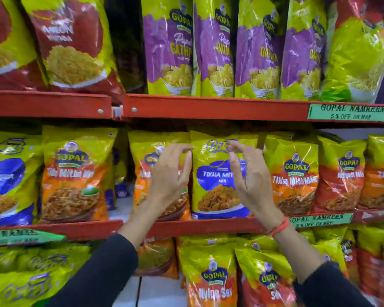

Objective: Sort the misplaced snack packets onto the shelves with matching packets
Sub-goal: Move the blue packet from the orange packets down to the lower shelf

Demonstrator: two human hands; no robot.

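Note:
A yellow and blue Gokul Tikha Mitha Mix packet (215, 187) stands upright on the middle red shelf (208, 227), between orange Gopal Tikha Mitha Mix packets (294, 173). My left hand (170, 173) is just left of the blue packet, fingers curled and apart, holding nothing. My right hand (249, 176) is in front of the packet's right side, fingers spread; whether it touches the packet is unclear. Another blue packet (7, 178) of the same kind stands at the far left of that shelf.
The top shelf (208, 107) carries purple Papdi Gathiya packets (177, 47) and red packets (71, 47) at the left. Below, Nylon Sev packets (211, 278) fill the lower shelf. Green price labels (350, 111) are stuck on the shelf edges. A gap shows beside the orange packet (73, 173).

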